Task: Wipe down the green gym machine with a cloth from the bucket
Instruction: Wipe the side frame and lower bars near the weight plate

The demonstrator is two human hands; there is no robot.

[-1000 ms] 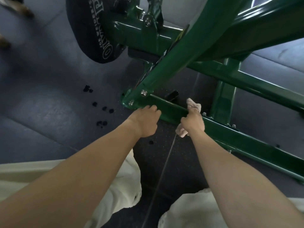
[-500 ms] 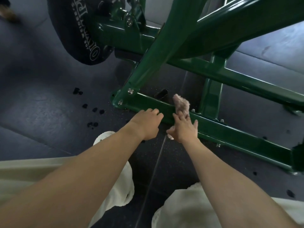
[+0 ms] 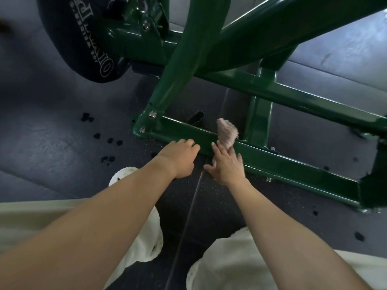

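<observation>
The green gym machine (image 3: 261, 36) fills the upper view, and its low base bar (image 3: 293, 164) runs from centre to lower right on the floor. A small pinkish cloth (image 3: 227, 132) sticks up on top of that bar. My right hand (image 3: 228, 166) lies over the bar's near side with fingers spread, and its fingertips hold the cloth's lower end against the bar. Just to its left, my left hand (image 3: 180, 158) has its fingers curled and rests against the bar's near edge. No bucket is in view.
A black weight plate (image 3: 69, 38) hangs on the machine at upper left. Small black crumbs (image 3: 109, 141) are scattered on the dark rubber floor left of the bar's bolted end (image 3: 146, 122). My knees in pale trousers (image 3: 230, 266) are at the bottom.
My right hand has opened from a fist around the cloth to spread fingers, and the cloth now sticks up beyond the fingertips. The view has shifted right. My left hand stays on the bar.
</observation>
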